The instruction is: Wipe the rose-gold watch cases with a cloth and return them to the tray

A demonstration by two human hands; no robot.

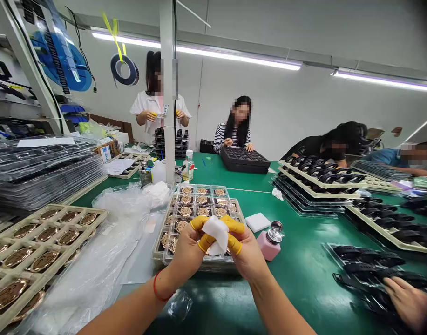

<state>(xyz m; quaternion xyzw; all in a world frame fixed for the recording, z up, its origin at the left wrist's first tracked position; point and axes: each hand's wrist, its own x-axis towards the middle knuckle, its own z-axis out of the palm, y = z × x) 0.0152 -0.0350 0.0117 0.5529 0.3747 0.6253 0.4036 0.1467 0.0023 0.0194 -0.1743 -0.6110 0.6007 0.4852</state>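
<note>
Clearly, from the head view: pinching a white pad (216, 232) between both hands, left hand (187, 249) and right hand (247, 253) closed narrow round it, with yellow finger cots (234, 226) on thumbs and forefingers pressing from either side. Held just above the near end of the clear tray (156, 253), over the green table (304, 274). Cannot tell whether a piece lies folded inside the pad.

Probably best done so: let only the capped fingertips meet the pad, never bare skin. Fold it so a fresh face turns outward. Grip lightly, enough to hold without crushing. Work above the tray rather than out past the table edge. Mind the pink pump bottle (269, 243) just beside the right hand, and the white block (257, 222) behind it.

As for containers: clear tray, gridded, with round gold-coloured discs (185, 211) set one to a pocket, pockets filled as far as can be seen. To the left, a beige tray (102, 213) holding more of the same discs, again one to a pocket. Behind that, a stack of clear trays (49, 174), contents hard to make out. Between the two disc trays, a crumpled plastic bag (94, 274). To the right, trays of black straps (360, 270), with a co-worker's hand (407, 300) lying among them. Farther back, a black tray (246, 163) before a seated person, contents too dark to tell.
</note>
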